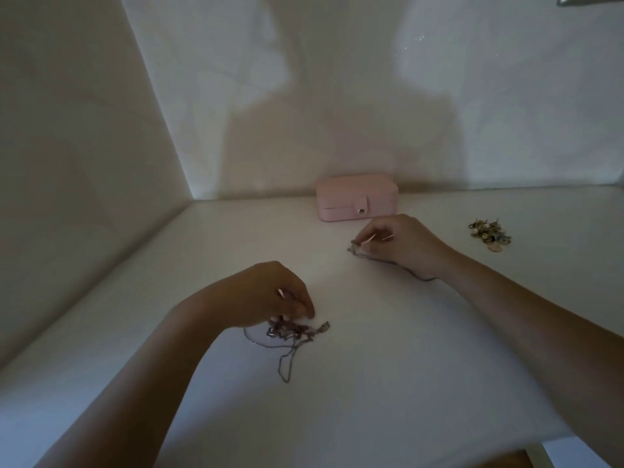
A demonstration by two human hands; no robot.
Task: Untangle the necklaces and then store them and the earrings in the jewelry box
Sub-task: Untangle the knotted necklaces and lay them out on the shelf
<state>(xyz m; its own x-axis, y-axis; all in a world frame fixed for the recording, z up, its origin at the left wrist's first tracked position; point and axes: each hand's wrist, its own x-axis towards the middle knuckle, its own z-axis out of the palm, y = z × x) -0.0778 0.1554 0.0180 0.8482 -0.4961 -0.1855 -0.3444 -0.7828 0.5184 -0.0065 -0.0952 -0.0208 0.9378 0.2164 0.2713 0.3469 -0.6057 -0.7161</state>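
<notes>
Seen from the head camera, the left hand (pixel 270 295) had its fingertips bunched, pinching the tangled necklaces (pixel 293 332) on the white table (pixel 405 366). The right hand (pixel 401 244) pinched a loose chain (pixel 358 249) near the shut jewelry box (pixel 358 197). The earrings (pixel 489 233) lay well apart. The chains looked light, limp and quick to snag, so I'd take them by a free end.

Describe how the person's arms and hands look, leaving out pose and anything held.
The left forearm and right forearm are bare, with no sleeve, watch or bracelet in view. The left hand and right hand wear no gloves. Long, pale, glossy nails show on the fingers of both. No ring can be made out.
</notes>
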